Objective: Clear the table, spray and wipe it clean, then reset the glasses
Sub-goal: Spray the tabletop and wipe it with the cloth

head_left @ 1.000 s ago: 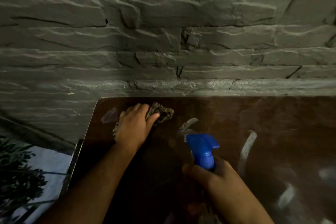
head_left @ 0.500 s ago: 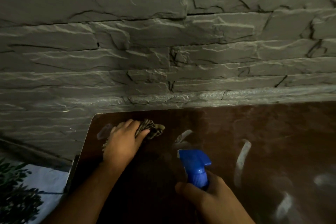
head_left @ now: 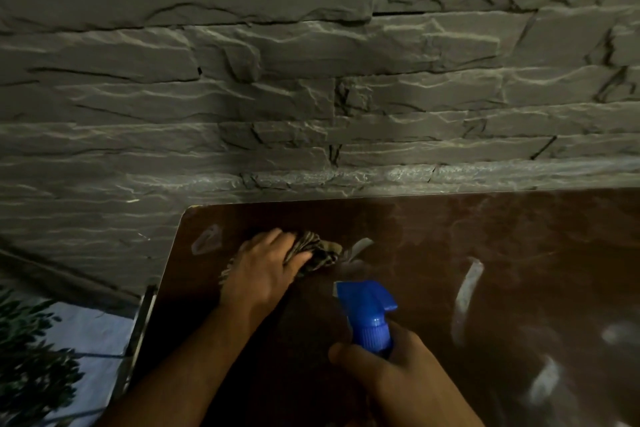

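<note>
- Left hand [head_left: 261,274] presses a crumpled striped brownish cloth [head_left: 317,251] onto the dark brown glossy tabletop [head_left: 519,253], fingers curled over it, near the far left corner.
- Right hand [head_left: 398,378] grips a spray bottle with a blue plastic trigger head [head_left: 367,312] (bottle body hidden by the hand), nozzle toward the cloth.
- Pale streaks [head_left: 467,295] show on the tabletop.
- Grey rough stone wall [head_left: 311,80] stands behind.

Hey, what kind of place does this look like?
Probably a dimly lit restaurant or café, though a home is possible. A glossy dark brown table stands against a rough grey stacked-stone wall, and foliage shows at the lower left.
</note>
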The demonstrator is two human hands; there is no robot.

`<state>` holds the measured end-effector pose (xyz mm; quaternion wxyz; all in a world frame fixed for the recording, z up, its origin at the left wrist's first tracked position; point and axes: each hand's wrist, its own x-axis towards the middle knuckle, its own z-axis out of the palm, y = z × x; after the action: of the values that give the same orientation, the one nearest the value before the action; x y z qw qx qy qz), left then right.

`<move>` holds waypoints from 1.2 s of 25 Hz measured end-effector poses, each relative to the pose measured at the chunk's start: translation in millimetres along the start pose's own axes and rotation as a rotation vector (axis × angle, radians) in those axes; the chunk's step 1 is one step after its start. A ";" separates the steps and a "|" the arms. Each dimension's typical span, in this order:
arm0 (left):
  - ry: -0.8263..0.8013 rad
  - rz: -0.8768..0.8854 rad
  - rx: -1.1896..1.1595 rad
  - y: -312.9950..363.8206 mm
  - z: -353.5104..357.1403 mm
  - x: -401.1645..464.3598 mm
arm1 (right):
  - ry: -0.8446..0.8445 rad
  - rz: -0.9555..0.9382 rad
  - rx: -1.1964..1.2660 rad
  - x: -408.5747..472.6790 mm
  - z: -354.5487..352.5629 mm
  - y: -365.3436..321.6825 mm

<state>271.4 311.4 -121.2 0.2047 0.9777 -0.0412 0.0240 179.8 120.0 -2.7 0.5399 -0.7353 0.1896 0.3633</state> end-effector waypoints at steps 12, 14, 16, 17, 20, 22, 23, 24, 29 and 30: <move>-0.059 -0.003 -0.020 5.4 -0.2 3.8 | -0.015 0.027 -0.033 -8.8 -2.4 3.3; -0.026 -0.001 0.044 -10.7 -7.7 -15.5 | -0.018 0.021 -0.027 -14.7 -2.4 3.8; 0.018 -0.052 0.084 -7.2 -7.3 -8.2 | -0.006 0.017 0.007 -23.1 -3.9 7.5; 0.042 -0.102 0.075 -0.2 -4.1 4.7 | -0.001 0.014 0.033 -25.9 -4.9 9.4; 0.081 -0.180 0.081 21.0 9.3 29.4 | 0.024 0.028 0.094 -33.7 -2.2 16.6; 0.101 -0.153 0.067 20.6 11.5 29.8 | 0.026 0.035 0.074 -35.1 1.9 21.5; 0.095 -0.133 0.069 18.7 11.1 24.9 | 0.021 0.042 0.063 -36.4 4.0 22.5; 0.097 -0.119 0.066 18.7 8.9 17.8 | 0.017 0.054 0.065 -37.8 5.7 23.0; 0.000 0.041 -0.050 35.0 3.2 -50.6 | -0.014 0.049 0.107 -41.2 6.5 24.8; -0.017 0.079 -0.042 30.4 1.2 -65.7 | -0.020 0.047 0.115 -40.5 4.8 24.8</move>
<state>203.3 287.7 -114.3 0.2239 0.9709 -0.0818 0.0231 134.7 111.4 10.2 0.5744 -0.6948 0.2219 0.3717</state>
